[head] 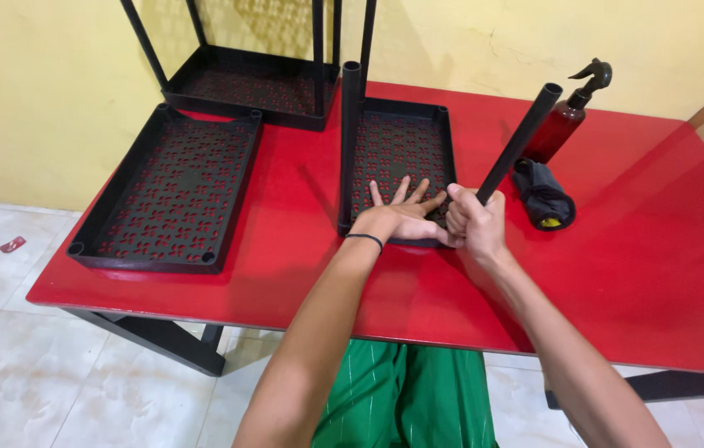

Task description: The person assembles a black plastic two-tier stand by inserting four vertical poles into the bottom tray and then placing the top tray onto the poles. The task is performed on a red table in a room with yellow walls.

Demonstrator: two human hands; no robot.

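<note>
My left hand (400, 214) lies flat with fingers spread on a black perforated shelf tray (402, 145) in the middle of the red table (650, 241). My right hand (475, 224) grips a black tube (519, 141) at the tray's near right corner; the tube leans up and to the right. A second black tube (351, 141) stands upright in the tray's near left corner.
Another black perforated tray (168, 191) lies at the table's left. Behind it stands a tray with several upright tubes (248, 83). A dark red spray bottle (563, 120) and a folded black cloth (544, 195) sit at the right. A yellow wall runs behind the table.
</note>
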